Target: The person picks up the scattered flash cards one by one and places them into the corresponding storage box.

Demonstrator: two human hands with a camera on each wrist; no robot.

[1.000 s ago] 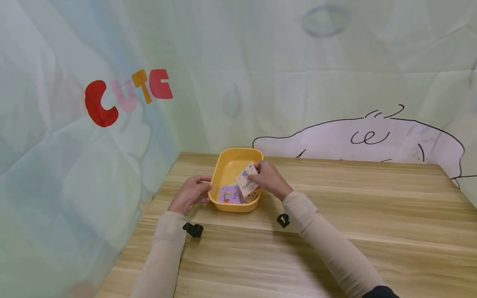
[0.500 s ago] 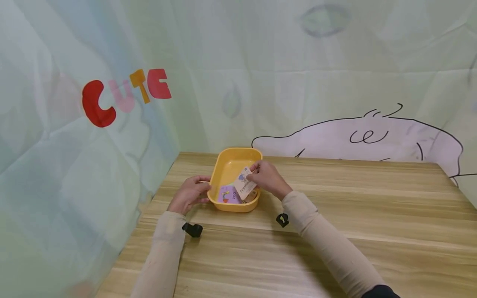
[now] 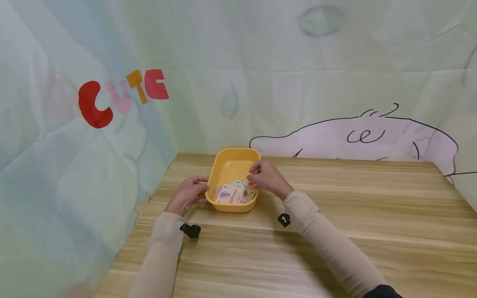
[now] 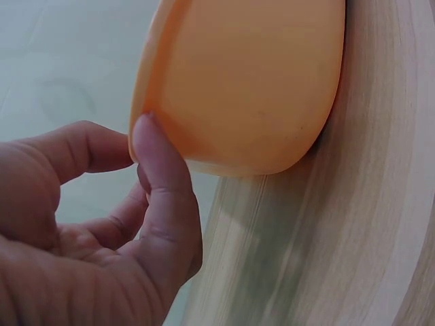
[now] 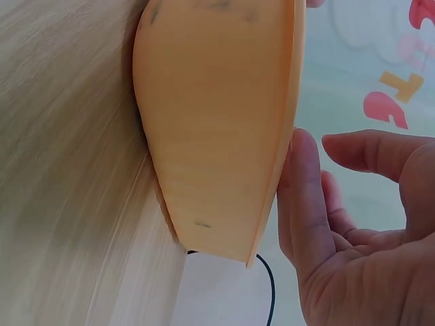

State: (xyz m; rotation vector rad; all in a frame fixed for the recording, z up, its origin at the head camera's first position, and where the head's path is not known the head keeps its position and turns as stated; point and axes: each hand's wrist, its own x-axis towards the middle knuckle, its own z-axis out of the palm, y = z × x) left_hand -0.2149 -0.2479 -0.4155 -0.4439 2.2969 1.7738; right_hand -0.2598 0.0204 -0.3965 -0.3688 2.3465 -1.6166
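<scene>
A yellow plastic tub [image 3: 234, 208] stands on the wooden table, with several picture cards at its near end. On top of them lies a pale card [image 3: 230, 194] with a blue drawing and the letters "yphoon". The edge of a green card [image 3: 237, 183] and part of another card [image 3: 249, 195] show around it. My left hand [image 3: 188, 193] pinches the tub's left rim, and the left wrist view has thumb and finger [image 4: 166, 163] at that rim. Over the right rim is my right hand [image 3: 269, 179], its thumb and finger apart with nothing between them.
The wooden table [image 3: 335, 207] stretches away to the right. A printed fabric backdrop [image 3: 298, 82] rises behind the table, and another with the word "CUTE" [image 3: 123, 95] stands on the left, close to the left hand.
The right hand has let go of the typhoon card, which now lies flat on the other cards in the tub, covering most of the purple one. The left hand stays at the rim.
</scene>
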